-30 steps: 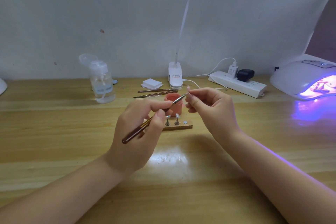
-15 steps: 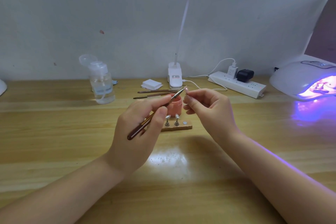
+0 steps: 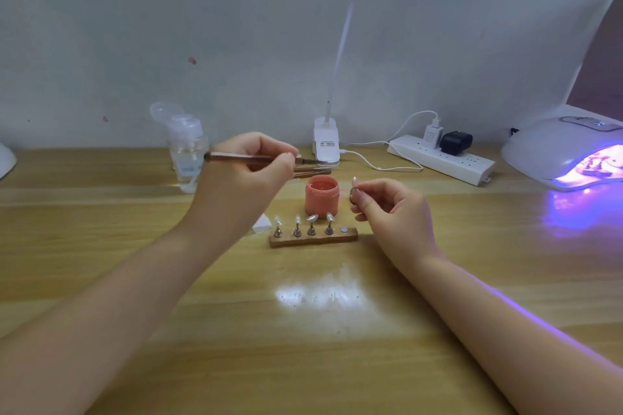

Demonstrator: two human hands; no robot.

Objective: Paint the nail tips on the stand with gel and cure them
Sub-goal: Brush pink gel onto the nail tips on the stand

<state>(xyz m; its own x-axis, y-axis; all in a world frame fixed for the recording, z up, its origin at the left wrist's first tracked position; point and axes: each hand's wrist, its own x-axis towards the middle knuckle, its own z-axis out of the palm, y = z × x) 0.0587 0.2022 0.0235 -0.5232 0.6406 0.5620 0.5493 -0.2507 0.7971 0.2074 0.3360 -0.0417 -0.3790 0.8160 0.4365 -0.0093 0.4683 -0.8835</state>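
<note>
Left hand: grips gel brush. Right hand: pinches one nail tip. Wooden stand: four tips mounted, curing judged pending

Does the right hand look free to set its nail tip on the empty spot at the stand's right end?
Probably yes: the right hand pinches its nail tip just above that bare magnet, and nothing lies between.

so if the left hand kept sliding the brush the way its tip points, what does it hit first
Probably the white lamp base: the brush in the left hand points right toward it, above the spare brushes. Depth is unclear.
</note>
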